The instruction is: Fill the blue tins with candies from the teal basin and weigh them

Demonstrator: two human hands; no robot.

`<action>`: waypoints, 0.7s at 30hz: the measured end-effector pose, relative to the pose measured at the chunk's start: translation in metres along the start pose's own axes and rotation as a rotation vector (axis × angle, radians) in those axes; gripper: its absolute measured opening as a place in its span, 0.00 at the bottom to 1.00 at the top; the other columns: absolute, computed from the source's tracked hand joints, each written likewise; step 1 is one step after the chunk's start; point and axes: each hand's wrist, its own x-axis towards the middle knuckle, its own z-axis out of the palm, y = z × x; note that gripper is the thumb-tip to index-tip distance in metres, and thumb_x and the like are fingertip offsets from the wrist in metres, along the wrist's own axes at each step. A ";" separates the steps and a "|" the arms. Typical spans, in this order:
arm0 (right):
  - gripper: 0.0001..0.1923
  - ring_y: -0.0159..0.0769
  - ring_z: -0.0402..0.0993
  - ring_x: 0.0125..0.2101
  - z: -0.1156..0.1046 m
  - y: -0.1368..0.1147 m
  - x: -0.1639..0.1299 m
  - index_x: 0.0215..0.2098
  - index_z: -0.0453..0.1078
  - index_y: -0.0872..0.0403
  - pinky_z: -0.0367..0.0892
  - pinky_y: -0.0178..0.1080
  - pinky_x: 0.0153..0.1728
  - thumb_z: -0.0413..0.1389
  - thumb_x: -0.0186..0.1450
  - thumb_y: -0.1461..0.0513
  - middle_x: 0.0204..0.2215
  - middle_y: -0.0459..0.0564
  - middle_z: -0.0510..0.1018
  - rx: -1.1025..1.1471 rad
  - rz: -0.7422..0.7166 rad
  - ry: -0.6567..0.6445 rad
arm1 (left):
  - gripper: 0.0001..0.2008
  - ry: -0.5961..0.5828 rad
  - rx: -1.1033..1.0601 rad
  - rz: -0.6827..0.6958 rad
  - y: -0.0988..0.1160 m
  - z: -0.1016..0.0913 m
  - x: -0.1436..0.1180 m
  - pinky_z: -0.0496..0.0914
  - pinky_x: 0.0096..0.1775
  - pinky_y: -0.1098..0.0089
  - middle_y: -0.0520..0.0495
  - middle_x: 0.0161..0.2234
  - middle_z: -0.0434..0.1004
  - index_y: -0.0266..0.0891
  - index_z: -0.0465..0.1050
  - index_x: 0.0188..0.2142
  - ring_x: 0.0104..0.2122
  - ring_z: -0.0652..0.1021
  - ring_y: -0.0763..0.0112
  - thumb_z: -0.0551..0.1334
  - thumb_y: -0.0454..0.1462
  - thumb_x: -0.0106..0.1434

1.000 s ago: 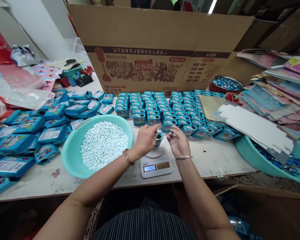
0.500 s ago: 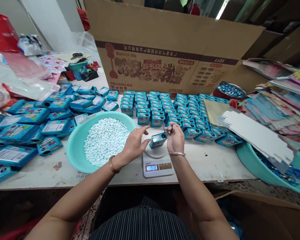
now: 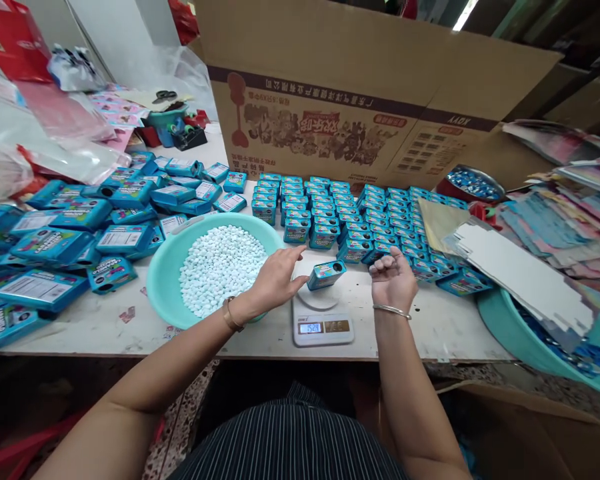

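Scale (image 3: pixel 323 325) display reads about 152, carton (image 3: pixel 370 100) print inverted and unreadable, small blue tin (image 3: pixel 327 274) tilted above the scale platter, left hand (image 3: pixel 276 280) fingers spread, thumb touching the tin's left end, right hand (image 3: pixel 393 281) loosely curled right of the tin, contents not visible, teal basin (image 3: pixel 163 287) of white tablets left

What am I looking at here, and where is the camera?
The camera sits on a person's head, looking down at their own two bare hands over a white table. The left hand touches a small blue tin lying on its side on a scale. The right hand is curled beside the tin, apart from it; whether it holds anything cannot be told. A teal basin of pale tablets stands left of the scale. Rows of tins stand behind, before a cardboard box.
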 end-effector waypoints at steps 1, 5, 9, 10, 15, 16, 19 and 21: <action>0.04 0.25 0.62 0.17 -0.006 0.000 -0.001 0.34 0.67 0.52 0.61 0.29 0.20 0.56 0.65 0.59 0.17 0.36 0.62 -0.018 -0.029 -0.004 | 0.27 -0.008 0.015 0.006 0.001 0.000 0.002 0.69 0.53 0.55 0.41 0.49 0.75 0.37 0.59 0.61 0.50 0.75 0.56 0.63 0.38 0.63; 0.05 0.27 0.60 0.15 -0.023 0.002 -0.003 0.32 0.66 0.51 0.60 0.30 0.19 0.55 0.64 0.59 0.14 0.36 0.63 -0.081 -0.104 -0.007 | 0.30 -0.067 0.082 0.026 0.006 0.001 0.012 0.68 0.54 0.55 0.38 0.50 0.75 0.35 0.58 0.61 0.51 0.74 0.54 0.63 0.39 0.63; 0.06 0.28 0.63 0.16 -0.030 0.003 -0.004 0.33 0.68 0.52 0.61 0.31 0.19 0.58 0.62 0.58 0.14 0.38 0.66 -0.175 -0.042 -0.074 | 0.32 -0.134 0.134 0.038 0.013 0.007 0.023 0.68 0.53 0.54 0.39 0.52 0.74 0.37 0.57 0.62 0.52 0.73 0.52 0.65 0.42 0.62; 0.07 0.28 0.64 0.17 -0.030 0.002 -0.004 0.33 0.69 0.53 0.62 0.31 0.19 0.59 0.61 0.57 0.15 0.38 0.67 -0.205 -0.022 -0.118 | 0.32 -0.146 0.145 0.042 0.015 0.009 0.025 0.68 0.53 0.55 0.39 0.52 0.74 0.38 0.57 0.62 0.52 0.73 0.52 0.65 0.42 0.62; 0.18 0.29 0.63 0.17 -0.023 -0.001 -0.005 0.38 0.74 0.54 0.60 0.32 0.20 0.58 0.62 0.48 0.14 0.40 0.69 -0.471 -0.062 -0.445 | 0.37 -0.207 0.210 0.018 0.023 0.019 0.032 0.68 0.53 0.55 0.36 0.55 0.72 0.36 0.55 0.63 0.54 0.72 0.50 0.67 0.43 0.60; 0.19 0.29 0.62 0.16 -0.020 0.000 -0.005 0.39 0.75 0.54 0.60 0.32 0.20 0.57 0.63 0.47 0.14 0.40 0.69 -0.553 -0.095 -0.505 | 0.38 -0.222 0.216 0.008 0.024 0.021 0.033 0.67 0.53 0.55 0.35 0.56 0.71 0.34 0.54 0.64 0.55 0.72 0.49 0.68 0.43 0.59; 0.14 0.33 0.68 0.21 -0.007 0.005 -0.006 0.40 0.78 0.48 0.62 0.34 0.24 0.59 0.62 0.50 0.18 0.42 0.73 -0.788 -0.224 -0.606 | 0.43 -0.241 0.221 -0.013 0.026 0.028 0.036 0.65 0.56 0.54 0.32 0.59 0.69 0.32 0.52 0.65 0.57 0.70 0.47 0.69 0.43 0.57; 0.09 0.36 0.72 0.27 0.002 0.011 -0.007 0.38 0.79 0.45 0.63 0.36 0.29 0.65 0.58 0.56 0.24 0.44 0.78 -0.899 -0.303 -0.597 | 0.44 -0.237 0.223 -0.020 0.026 0.032 0.038 0.65 0.56 0.54 0.32 0.59 0.68 0.32 0.51 0.65 0.57 0.70 0.47 0.70 0.44 0.56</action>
